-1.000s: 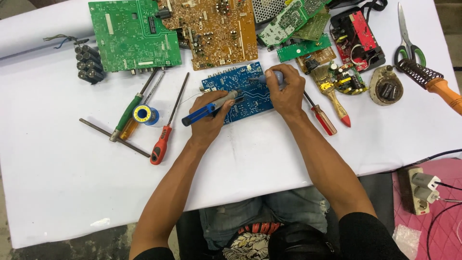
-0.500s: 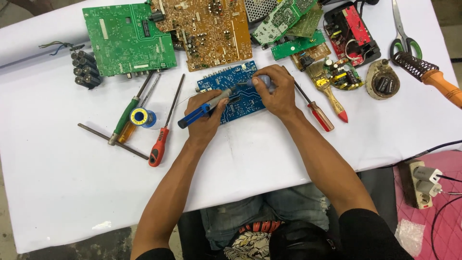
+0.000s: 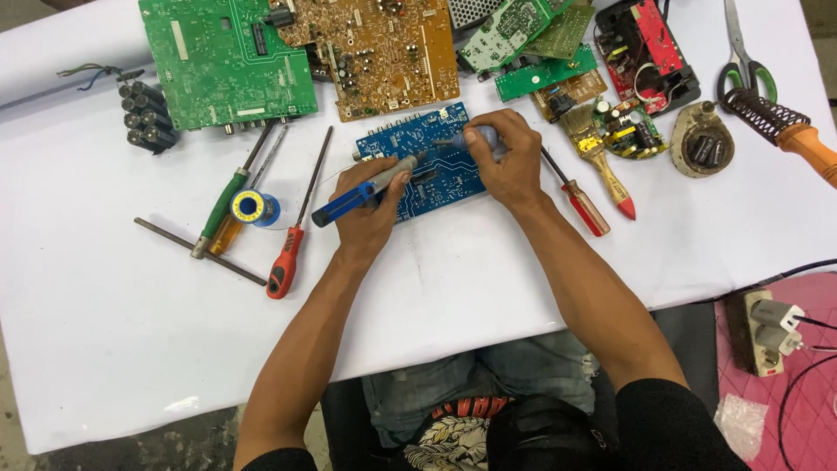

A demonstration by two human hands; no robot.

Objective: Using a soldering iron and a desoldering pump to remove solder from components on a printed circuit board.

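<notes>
Blue circuit board [image 3: 436, 166] lies flat on the white table [image 3: 113, 323], just below the brown circuit board [image 3: 384, 52] and between your two hands. Nearest you, your left hand [image 3: 370, 205] rests on the board's lower left corner, fingers curled around a blue-handled soldering tool [image 3: 362, 192] whose grey tip points toward the board's middle. Your right hand [image 3: 506, 161] sits on the board's right edge, fingers closed on a small grey-blue tool [image 3: 475, 137] whose tip meets the board surface near the other tool's tip. Left of your left hand lie a red-handled screwdriver [image 3: 292, 235], a spool of solder [image 3: 253, 208], a green-handled screwdriver [image 3: 228, 196] and a thin metal rod [image 3: 199, 251]. Right of your right hand lie a second red screwdriver [image 3: 580, 199] and a paintbrush [image 3: 602, 166]. Farther off, along the table's far edge, sit a green circuit board [image 3: 218, 61], a pack of cylindrical cells [image 3: 144, 118], smaller boards, scissors [image 3: 741, 61] and an orange-handled soldering iron [image 3: 793, 135].
</notes>
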